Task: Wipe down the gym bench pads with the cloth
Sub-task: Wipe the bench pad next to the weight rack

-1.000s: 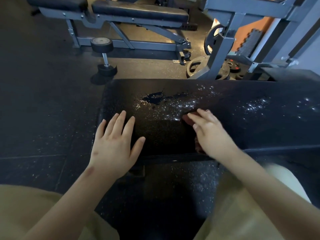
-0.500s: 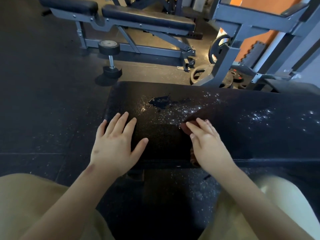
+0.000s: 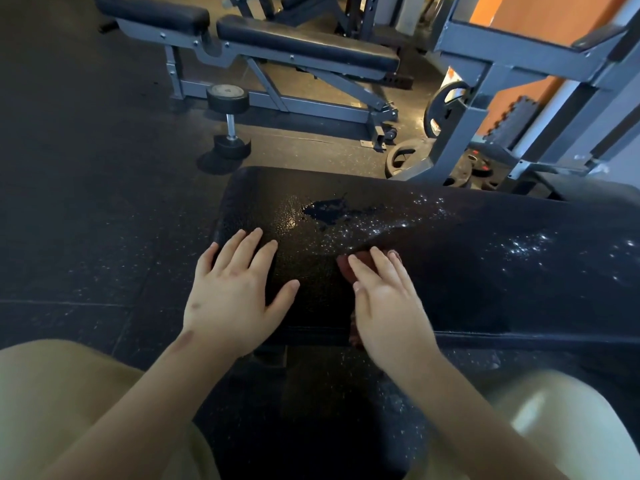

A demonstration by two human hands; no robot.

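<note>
Bench pad [image 3: 485,271] beaded with droplets, left hand [image 3: 235,299] flat on it, right hand [image 3: 388,306] pressing cloth [image 3: 345,271] under straight fingers [image 3: 363,271], dumbbell [image 3: 227,97] beyond

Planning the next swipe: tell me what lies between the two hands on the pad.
In the head view, only bare bench pad, beaded with droplets, lies between the left hand and the right hand. The reddish cloth sits under that hand.

Left hand [image 3: 235,299] lies on pad [image 3: 485,271] beside right hand [image 3: 388,306], seemingly atop cloth [image 3: 344,266].
</note>
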